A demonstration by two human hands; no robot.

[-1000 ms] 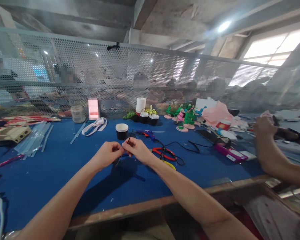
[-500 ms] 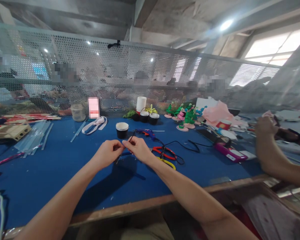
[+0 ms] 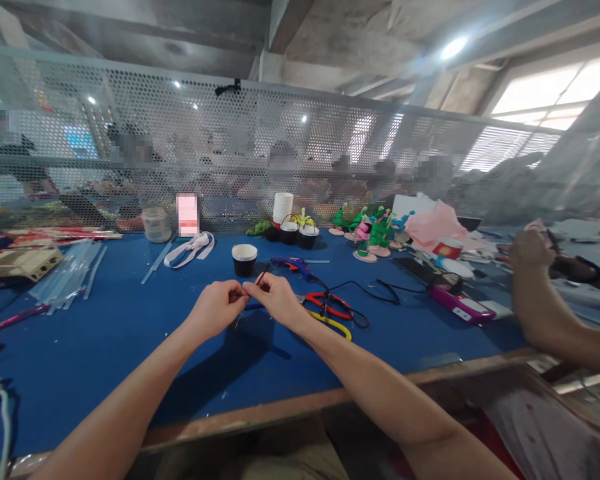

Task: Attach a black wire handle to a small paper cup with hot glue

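Note:
Over the middle of the blue table, my left hand (image 3: 221, 307) and my right hand (image 3: 275, 298) meet, their fingertips pinched together. A thin black strand (image 3: 264, 272) sticks up from my right fingers. The same strand seems to run into my left fingertips, though the fingers mostly hide it. Just beyond the hands stands a small cup (image 3: 245, 260), black below with a white rim. A blue glue gun (image 3: 291, 267) lies behind my right hand. Red-handled pliers (image 3: 330, 305) and a yellow-handled tool (image 3: 333, 325) lie to its right.
Two black-and-white cups with handles (image 3: 299, 233) stand by a white cup stack (image 3: 283, 208). Green figures (image 3: 377, 233) sit at back right, white ribbon (image 3: 190, 250) and glue sticks (image 3: 67, 273) at left. A purple device (image 3: 460, 305) and a co-worker's arm (image 3: 540, 300) are at right.
My left hand has turned slightly and its fingertips have shifted a little against my right ones. The right hand stays nearly in place. The things on the table have not moved.

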